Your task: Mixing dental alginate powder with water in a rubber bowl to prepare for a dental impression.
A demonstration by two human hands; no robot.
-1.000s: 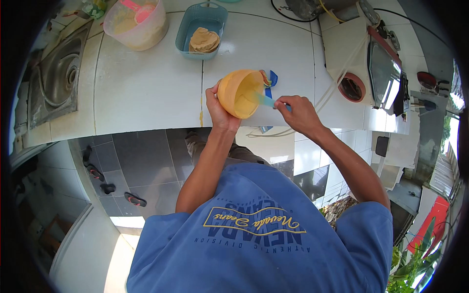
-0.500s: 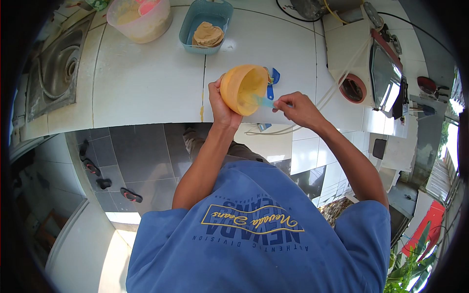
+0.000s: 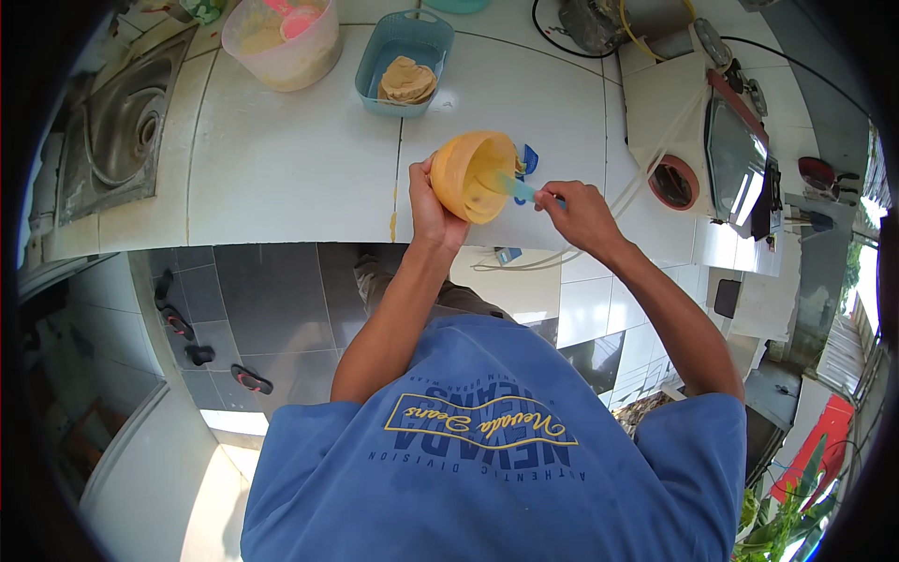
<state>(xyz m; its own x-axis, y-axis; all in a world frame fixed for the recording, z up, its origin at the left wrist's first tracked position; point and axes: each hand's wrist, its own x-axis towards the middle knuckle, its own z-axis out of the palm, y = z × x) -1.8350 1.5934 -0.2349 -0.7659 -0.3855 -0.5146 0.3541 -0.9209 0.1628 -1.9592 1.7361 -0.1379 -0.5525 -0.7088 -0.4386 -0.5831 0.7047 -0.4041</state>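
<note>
My left hand (image 3: 434, 208) is wrapped round the outside of a yellow-orange bowl (image 3: 448, 176), held tilted above the front of the counter with its mouth facing right. A little pale yellow stuff coats the inside wall. My right hand (image 3: 573, 210) is closed on the handle of a light-blue spatula (image 3: 518, 190). Its blade reaches into the bowl's mouth by the right rim; the blade's tip is hard to make out. Behind the bowl, partly hidden by it, lies a blue item (image 3: 529, 159) on the counter.
A blue plastic basket (image 3: 370, 61) holds a beige, dough-like mass (image 3: 408, 81). Left of it stands a translucent tub (image 3: 323, 58) with a pink scoop (image 3: 302, 22). A steel sink (image 3: 110, 155) is far left. At right, a white appliance (image 3: 660, 117) has pale cables (image 3: 646, 161) hanging over the counter's edge.
The spatula has drawn back toward the bowl's right rim, and my right hand has shifted slightly. My left hand keeps its hold on the bowl. The whole view has shifted a little.
</note>
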